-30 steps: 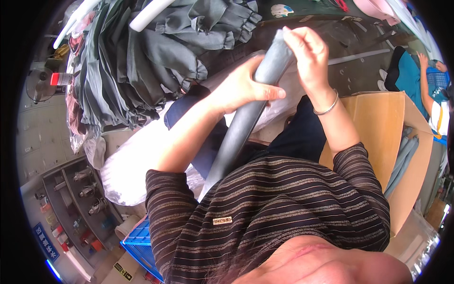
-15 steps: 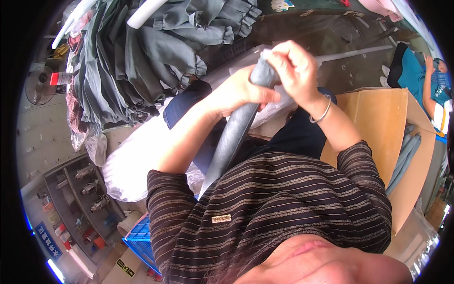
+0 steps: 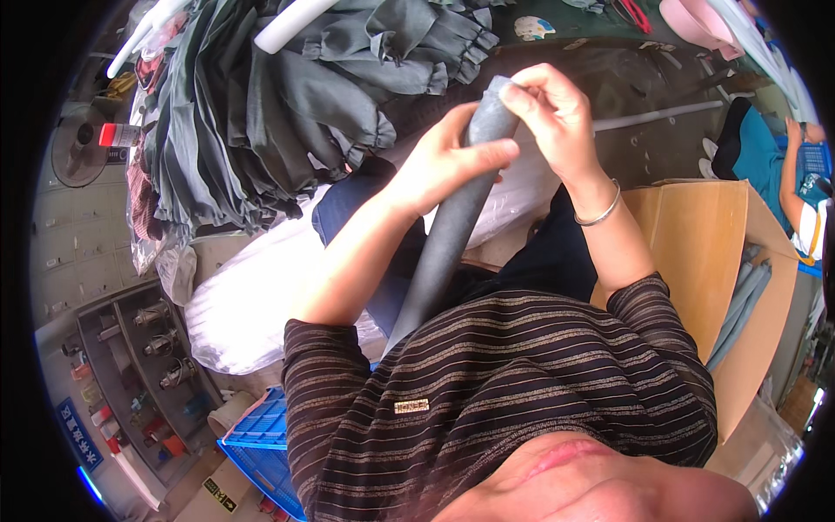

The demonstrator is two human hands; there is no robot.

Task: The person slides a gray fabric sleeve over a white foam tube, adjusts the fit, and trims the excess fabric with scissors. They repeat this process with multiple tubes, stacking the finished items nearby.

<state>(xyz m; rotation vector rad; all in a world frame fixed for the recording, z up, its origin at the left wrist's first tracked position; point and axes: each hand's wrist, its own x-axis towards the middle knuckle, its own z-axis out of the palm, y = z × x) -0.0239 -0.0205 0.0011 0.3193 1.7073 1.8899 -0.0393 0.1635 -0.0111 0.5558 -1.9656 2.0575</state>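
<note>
A long grey roll [image 3: 448,239], smooth and tube-shaped, slants up from my lap, its lower end against my striped top. My left hand [image 3: 439,165] is wrapped round it near the upper end, thumb across the front. At that upper rim, my right hand [image 3: 561,126] pinches the edge between thumb and fingertips. Behind my hands, pale clear plastic [image 3: 531,178] lies across my lap. Grey cloth pieces with gathered ends [image 3: 261,113] hang in a thick bunch beyond my left arm.
An open cardboard box [image 3: 678,244] stands at my right, with similar grey lengths [image 3: 739,300] inside. At my left are a white plastic-wrapped bundle [image 3: 252,300] and a blue crate [image 3: 265,444]. A white tube [image 3: 294,24] juts over the cloth. Another person [image 3: 761,152] is at far right.
My right fingers have shifted slightly and now pinch the roll's rim more plainly. The left hand's thumb lies straighter across the roll. The whole view has shifted a little.
</note>
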